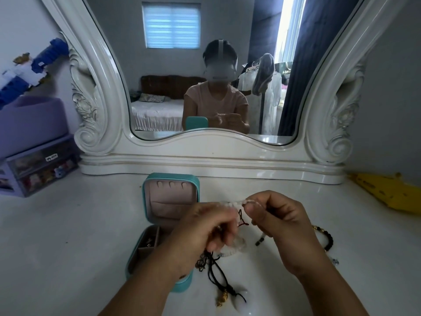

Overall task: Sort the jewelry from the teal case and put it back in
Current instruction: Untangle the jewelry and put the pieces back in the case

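Observation:
The teal case stands open on the white vanity top, its pink-lined lid upright and small pieces in its front compartments. Just right of it, my left hand and my right hand both pinch a white beaded bracelet stretched between them above the table. A thin red and black cord dangles from it. Under my hands lie a clear beaded bracelet, a black cord necklace with gold and white pendants, and a black beaded bracelet at the right.
A large white-framed mirror rises behind the case. A purple drawer organizer sits at the left edge. A yellow object lies at the far right. A small dark charm lies by my right hand.

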`<state>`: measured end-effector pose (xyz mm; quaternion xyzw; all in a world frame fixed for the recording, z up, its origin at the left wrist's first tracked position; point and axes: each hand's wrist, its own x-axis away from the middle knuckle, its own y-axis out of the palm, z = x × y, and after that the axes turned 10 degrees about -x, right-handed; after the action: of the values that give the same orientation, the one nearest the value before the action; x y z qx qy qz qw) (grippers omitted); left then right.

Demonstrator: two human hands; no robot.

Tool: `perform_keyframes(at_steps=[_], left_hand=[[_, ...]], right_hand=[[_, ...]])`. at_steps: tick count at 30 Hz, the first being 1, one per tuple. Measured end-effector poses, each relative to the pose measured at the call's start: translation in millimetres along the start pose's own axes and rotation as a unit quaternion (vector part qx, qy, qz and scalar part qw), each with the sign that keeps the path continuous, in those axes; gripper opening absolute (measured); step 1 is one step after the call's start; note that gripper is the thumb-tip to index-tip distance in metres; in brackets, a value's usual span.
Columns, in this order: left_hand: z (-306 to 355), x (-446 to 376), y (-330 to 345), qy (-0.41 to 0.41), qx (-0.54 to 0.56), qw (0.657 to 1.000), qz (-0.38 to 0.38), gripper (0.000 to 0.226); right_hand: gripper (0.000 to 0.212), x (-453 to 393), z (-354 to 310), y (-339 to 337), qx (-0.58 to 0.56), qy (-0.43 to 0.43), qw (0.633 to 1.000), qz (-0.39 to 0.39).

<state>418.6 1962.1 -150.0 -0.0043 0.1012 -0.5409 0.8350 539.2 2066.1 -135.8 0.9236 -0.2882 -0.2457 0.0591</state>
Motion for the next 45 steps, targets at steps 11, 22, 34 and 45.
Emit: perform_keyframes(at_steps=[11, 22, 34, 45], left_hand=[[-9, -5, 5, 0.044, -0.087, 0.994, 0.048, 0.058], [1, 0, -10, 0.067, 0.335, 0.936, -0.089, 0.025], [-16, -5, 15, 0.096, -0.209, 0.972, 0.051, 0.029], [-10, -3, -3, -0.004, 0.123, 0.985, -0.121, 0.031]], right_hand=[[0.005, 1, 5, -3, -0.025, 0.01, 0.999, -0.041], [0.004, 0, 7, -8, 0.001, 0.019, 1.0, 0.007], [0.007, 0, 13, -8, 0.034, -0.002, 0.998, -0.055], [0.048, -1, 14, -12, -0.029, 0.093, 0.991, -0.093]])
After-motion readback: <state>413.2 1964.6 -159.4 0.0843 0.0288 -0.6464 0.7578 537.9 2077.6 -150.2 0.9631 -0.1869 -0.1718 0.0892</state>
